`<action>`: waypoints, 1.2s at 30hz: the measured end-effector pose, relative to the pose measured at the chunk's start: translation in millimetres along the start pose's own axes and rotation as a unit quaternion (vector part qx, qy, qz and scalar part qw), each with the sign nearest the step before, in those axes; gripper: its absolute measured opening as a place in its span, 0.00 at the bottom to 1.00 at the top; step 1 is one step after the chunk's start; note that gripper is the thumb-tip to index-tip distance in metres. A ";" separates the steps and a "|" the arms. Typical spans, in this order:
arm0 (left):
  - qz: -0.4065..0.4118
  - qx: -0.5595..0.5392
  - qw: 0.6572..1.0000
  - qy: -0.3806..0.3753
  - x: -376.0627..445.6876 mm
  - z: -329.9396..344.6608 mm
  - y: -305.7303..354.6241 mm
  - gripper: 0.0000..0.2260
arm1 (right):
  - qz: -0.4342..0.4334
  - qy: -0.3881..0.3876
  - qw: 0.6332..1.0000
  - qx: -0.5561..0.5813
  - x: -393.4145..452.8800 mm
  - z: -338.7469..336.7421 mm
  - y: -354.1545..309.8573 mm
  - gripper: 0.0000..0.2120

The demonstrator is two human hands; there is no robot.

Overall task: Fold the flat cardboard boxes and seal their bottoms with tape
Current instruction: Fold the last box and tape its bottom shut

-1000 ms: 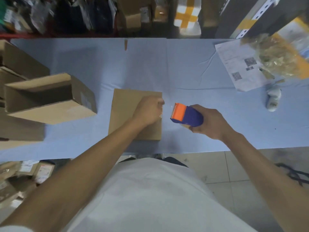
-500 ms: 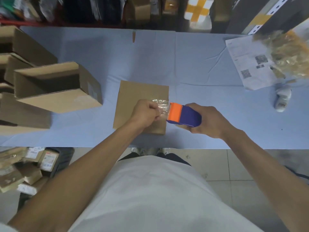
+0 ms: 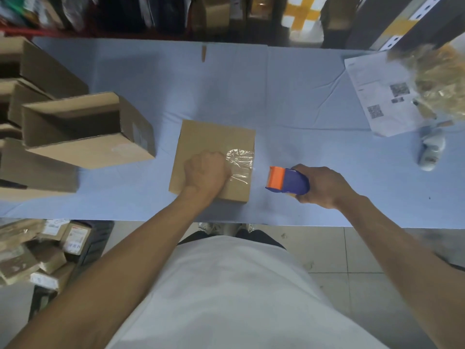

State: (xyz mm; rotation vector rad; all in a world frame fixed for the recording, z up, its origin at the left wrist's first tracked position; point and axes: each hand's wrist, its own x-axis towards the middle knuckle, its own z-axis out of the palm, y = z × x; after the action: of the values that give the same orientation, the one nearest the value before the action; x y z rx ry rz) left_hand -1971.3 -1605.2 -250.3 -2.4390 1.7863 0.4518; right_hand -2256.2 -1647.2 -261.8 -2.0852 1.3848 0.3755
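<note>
Now our curled left hand [image 3: 205,172] presses tape [image 3: 240,165] onto the box [image 3: 214,139]; our right hand [image 3: 324,185], gripping the dispenser [image 3: 286,182], has pulled away rightward.

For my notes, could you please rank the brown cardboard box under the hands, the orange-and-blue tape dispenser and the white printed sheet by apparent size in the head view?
1. Brown cardboard box
2. White printed sheet, somewhat smaller
3. Orange-and-blue tape dispenser

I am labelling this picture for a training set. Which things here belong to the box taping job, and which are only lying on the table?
Job: cardboard box, clear tape, tape dispenser, left hand, right hand, finished boxes.

Lying about: printed paper, plastic bag, small white object.
</note>
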 end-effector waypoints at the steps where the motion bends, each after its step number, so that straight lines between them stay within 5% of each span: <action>1: -0.018 0.022 1.000 -0.004 3.1 -3.0 -2.3 0.21 | 0.003 0.000 1.000 -0.008 1.1 1.0 -1.7 0.27; 3: 0.020 0.041 0.999 -0.009 6.0 -5.2 -5.0 0.22 | 0.006 -0.002 1.000 -0.023 4.1 1.3 -6.0 0.26; 5: 0.145 0.007 0.989 -0.031 4.4 3.6 1.0 0.16 | -0.001 -0.011 0.998 -0.057 8.5 -0.5 -13.9 0.24; 9: 0.387 0.054 0.918 -0.076 -9.2 13.7 18.3 0.17 | 0.034 -0.048 0.995 -0.077 25.0 6.4 -45.3 0.19; 14: 0.380 -0.046 0.921 -0.067 -7.6 21.8 4.1 0.18 | 0.089 -0.053 0.984 -0.143 42.7 10.1 -74.0 0.27; 19: 0.301 -0.252 0.918 -0.046 -10.8 20.6 3.6 0.18 | 0.122 0.145 0.980 -0.063 37.1 0.7 -54.4 0.31; 24: 0.237 -0.287 0.928 -0.032 -19.2 26.1 2.8 0.16 | 0.016 0.129 0.990 0.053 32.4 27.2 -37.0 0.27; 28: 0.214 -0.260 0.941 0.000 -31.5 33.5 5.3 0.20 | 0.058 0.237 0.969 0.035 54.4 21.8 -46.7 0.15; 31: 0.196 -0.256 0.947 0.011 -38.5 34.0 9.1 0.19 | -0.022 0.194 0.966 0.171 89.7 -8.4 -69.8 0.21; 36: 0.125 -0.224 0.965 0.046 -50.3 37.3 18.9 0.19 | -0.092 -0.012 0.964 0.250 138.6 -31.8 -108.6 0.31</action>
State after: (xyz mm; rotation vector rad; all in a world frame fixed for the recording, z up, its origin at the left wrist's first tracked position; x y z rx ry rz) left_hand -2009.8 -1556.0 -269.5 -2.5456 2.2555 0.8649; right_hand -2103.2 -1738.9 -276.1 -1.7585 1.1151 -0.0309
